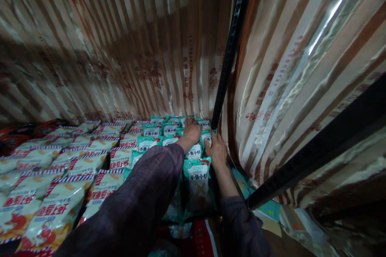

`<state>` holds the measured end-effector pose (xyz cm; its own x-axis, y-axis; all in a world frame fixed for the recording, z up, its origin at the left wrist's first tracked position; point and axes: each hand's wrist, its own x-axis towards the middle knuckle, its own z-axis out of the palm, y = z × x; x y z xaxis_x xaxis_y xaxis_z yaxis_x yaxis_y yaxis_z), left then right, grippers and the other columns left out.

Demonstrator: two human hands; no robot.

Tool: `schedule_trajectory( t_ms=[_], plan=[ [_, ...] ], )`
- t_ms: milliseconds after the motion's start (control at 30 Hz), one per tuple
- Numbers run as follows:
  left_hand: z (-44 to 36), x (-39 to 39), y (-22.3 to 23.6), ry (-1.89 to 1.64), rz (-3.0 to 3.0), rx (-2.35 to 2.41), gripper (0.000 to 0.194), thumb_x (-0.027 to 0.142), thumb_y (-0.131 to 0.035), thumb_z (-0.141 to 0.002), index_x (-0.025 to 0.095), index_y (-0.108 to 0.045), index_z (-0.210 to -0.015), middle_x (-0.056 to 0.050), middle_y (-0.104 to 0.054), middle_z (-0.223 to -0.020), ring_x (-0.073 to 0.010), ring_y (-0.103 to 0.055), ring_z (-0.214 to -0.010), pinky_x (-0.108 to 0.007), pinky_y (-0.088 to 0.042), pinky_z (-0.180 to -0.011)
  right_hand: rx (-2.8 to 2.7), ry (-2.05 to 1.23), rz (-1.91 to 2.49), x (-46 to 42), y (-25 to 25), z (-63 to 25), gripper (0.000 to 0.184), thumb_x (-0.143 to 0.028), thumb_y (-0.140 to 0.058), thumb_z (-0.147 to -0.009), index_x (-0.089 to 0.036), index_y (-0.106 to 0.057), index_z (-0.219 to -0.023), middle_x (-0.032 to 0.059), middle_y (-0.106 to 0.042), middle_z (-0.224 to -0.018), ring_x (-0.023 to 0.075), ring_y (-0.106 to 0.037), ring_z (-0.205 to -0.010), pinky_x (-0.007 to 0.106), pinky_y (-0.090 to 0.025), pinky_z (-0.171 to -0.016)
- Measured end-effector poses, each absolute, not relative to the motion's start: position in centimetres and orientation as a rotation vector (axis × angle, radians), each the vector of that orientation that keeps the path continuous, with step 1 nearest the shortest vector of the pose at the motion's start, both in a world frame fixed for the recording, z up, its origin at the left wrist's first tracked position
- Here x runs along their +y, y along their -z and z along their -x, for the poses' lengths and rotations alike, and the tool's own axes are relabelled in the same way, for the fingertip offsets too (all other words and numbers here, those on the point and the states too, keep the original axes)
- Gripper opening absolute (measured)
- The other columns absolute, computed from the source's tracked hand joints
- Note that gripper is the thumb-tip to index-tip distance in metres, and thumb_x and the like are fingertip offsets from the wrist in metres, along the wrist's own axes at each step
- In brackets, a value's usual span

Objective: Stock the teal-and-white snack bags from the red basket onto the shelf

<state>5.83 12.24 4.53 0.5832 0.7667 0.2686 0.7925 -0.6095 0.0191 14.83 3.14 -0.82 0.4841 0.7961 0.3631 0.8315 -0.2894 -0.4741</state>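
Teal-topped snack bags [197, 184] stand in rows at the middle, with dark lettering on white labels. My left hand [192, 131] reaches over the back rows, its fingers stretched out and resting on the bag tops. Close to the black upright post, my right hand [217, 150] lies against a teal snack bag [208, 138] at the right end of a row. Its thumb and fingers are apart on that bag. My left forearm covers part of the rows.
White snack bags [54, 209] with red lettering fill the left side. A black perforated post [230, 48] rises at the corner, and a dark bar [316, 144] slants across the right. Striped, printed curtains [135, 48] hang behind and to the right.
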Motion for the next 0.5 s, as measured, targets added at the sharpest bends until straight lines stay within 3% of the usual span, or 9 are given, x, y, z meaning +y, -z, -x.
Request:
schedule_trajectory(
  t_ms=[267,500],
  plan=[
    [-5.6,12.3,-4.5,0.378,2.732,-1.375,0.030,0.011,-0.045,-0.084,0.012,-0.070,-0.101,-0.015,-0.063,-0.122,-0.0251,-0.040,-0.135,-0.046,-0.023,-0.116,-1.383,0.022,2.143,3.4,1.1,-15.1,0.053,-0.040,-0.040,-0.095,-0.017,-0.042,-0.142,0.0159,-0.042,-0.147,0.0281,-0.049,-0.126,0.038,-0.040,-0.102],
    [-5.5,11.2,-5.9,0.362,2.787,-1.290,0.028,0.015,-0.045,-0.086,0.013,-0.071,-0.094,-0.015,-0.065,-0.118,-0.0259,-0.045,-0.129,-0.044,-0.031,-0.113,-1.381,0.004,2.157,3.4,0.5,-15.0,0.052,-0.038,-0.042,-0.094,-0.016,-0.044,-0.141,0.0167,-0.041,-0.147,0.0284,-0.049,-0.126,0.037,-0.041,-0.100]
  ],
)
